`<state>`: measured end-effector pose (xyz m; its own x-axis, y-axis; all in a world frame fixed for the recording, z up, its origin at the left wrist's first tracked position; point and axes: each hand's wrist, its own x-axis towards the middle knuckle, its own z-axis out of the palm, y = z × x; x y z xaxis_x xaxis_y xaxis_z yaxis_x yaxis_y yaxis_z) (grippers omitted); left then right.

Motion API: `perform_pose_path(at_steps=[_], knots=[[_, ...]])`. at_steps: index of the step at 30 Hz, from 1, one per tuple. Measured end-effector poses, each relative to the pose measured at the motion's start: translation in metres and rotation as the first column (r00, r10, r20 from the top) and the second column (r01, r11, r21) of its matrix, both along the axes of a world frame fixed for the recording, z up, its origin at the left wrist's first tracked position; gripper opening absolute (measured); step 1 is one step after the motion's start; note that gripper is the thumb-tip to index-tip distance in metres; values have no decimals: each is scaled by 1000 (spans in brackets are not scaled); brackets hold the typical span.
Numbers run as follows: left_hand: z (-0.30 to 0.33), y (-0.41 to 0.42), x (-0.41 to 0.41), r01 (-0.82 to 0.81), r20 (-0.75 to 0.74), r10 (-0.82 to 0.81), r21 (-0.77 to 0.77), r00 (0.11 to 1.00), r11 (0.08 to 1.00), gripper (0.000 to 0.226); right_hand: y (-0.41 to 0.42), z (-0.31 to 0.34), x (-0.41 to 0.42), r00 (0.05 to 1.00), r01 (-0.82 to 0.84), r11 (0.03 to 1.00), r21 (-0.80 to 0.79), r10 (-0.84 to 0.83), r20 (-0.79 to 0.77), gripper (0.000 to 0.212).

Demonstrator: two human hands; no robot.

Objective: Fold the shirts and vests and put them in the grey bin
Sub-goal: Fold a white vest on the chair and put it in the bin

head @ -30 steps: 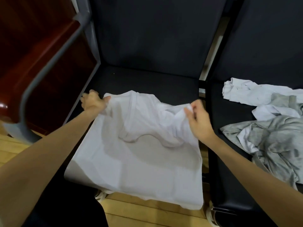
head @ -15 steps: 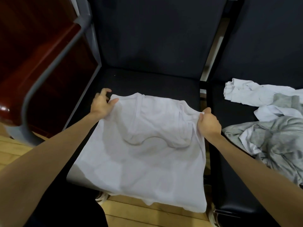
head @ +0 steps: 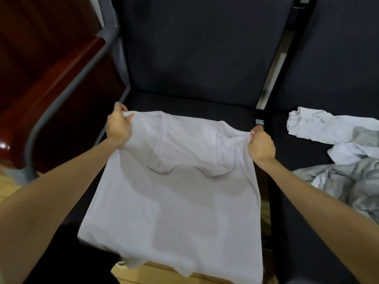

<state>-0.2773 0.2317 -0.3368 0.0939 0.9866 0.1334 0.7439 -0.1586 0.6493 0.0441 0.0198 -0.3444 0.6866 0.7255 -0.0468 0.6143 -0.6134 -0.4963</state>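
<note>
White cloth fills the middle of the view: a white T-shirt (head: 178,193) lies spread on the seat of a dark chair (head: 184,103), neck end toward the back edge of the seat and bottom hem hanging over the front edge. The left hand (head: 119,127) has its fingers curled tight around the shirt's left shoulder, near the left edge of the seat. The right hand (head: 261,146) pinches and grips the other shoulder, close to the right edge of the seat. Both shoulders are lifted a little, so the cloth sags between them and makes soft folds under the neck hole. On the seat of a second dark chair (head: 307,181), just beside the first on the right, sits a messy pile of clothes (head: 344,160), white ones and grey ones mixed together, well apart from the shirt. A grey metal armrest (head: 67,89) curves down on the left, with dark red wood (head: 41,58) behind it. Light wooden floor (head: 133,273) shows under the hanging hem.
</note>
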Motion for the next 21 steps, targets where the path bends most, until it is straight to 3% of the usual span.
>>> perform_pose_path(at_steps=[5, 10, 12, 14, 15, 17, 19, 21], knots=[[1, 41, 11, -13, -139, 17, 28, 990, 1000, 18, 40, -6, 21, 986, -79, 995, -53, 86, 142, 15], [-6, 70, 29, -36, -177, 36, 3, 983, 999, 20, 68, -12, 44, 969, -107, 991, -78, 121, 214, 15], [-10, 67, 41, -67, -304, 66, 6, 950, 998, 25, 74, -13, 46, 971, -95, 994, -63, 106, 216, 14], [-12, 49, 56, -14, -439, 62, 112, 896, 994, 29, 74, -11, 43, 978, -74, 997, -25, 77, 193, 15], [-13, 35, 66, 79, -429, 3, 172, 903, 982, 31, 72, -10, 41, 976, -76, 997, 8, 73, 205, 17], [-11, 0, 85, 381, -288, -308, 249, 907, 890, 27, 69, -4, 37, 952, -170, 981, 95, 139, 274, 24], [-11, -39, 100, 661, -188, -636, 270, 749, 700, 34, 67, -2, 36, 900, -371, 920, 123, 324, 292, 27], [-17, -70, 113, 774, -243, -739, 293, 628, 561, 41, 68, -2, 36, 848, -511, 857, 69, 490, 201, 27]])
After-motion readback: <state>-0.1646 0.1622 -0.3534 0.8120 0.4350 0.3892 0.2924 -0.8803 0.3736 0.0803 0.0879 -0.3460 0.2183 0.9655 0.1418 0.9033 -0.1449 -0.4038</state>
